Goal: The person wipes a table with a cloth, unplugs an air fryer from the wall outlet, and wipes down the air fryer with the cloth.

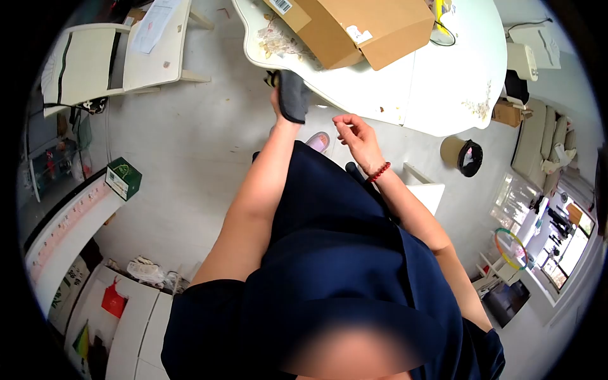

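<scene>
My left hand (285, 95) is at the near edge of the white table, mostly covered by a dark grey, black-edged item (294, 98) with a bit of yellow at its far end. Its fingers are hidden, and whether it wears or holds the item is unclear. My right hand (358, 140) is bare, with its fingers loosely bent and somewhat apart and nothing visible in them. It is raised just short of the table edge, with a red bead bracelet (379, 171) at the wrist. Ahead of both hands, a brown cardboard box (380, 28) stands on the table.
The white table (380, 95) has a wavy edge. A bin (453, 152) with a black liner stands on the floor at right. White chairs (152, 60) are at upper left, a green box (123, 177) at left, and a white stool (427, 195) lies beyond my right forearm.
</scene>
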